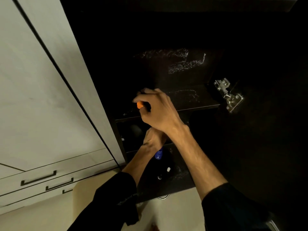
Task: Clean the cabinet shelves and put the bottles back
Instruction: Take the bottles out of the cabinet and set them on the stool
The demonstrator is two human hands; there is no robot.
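Right hand (155, 109) pinching orange-capped bottle (140, 105) over middle shelf (196, 104); left hand (154, 139) gripping blue bottle (158, 154) below; I'd set each upright, well back

Nothing you could read here — the blue bottle (158, 154) under your hands shows pale marks on its label, too small and blurred to make out, and the dark cabinet shelves (191, 99) carry no legible print.

We reach our right hand (155, 110) forward, fingers curled; our left hand (154, 139) lies below it, half hidden.
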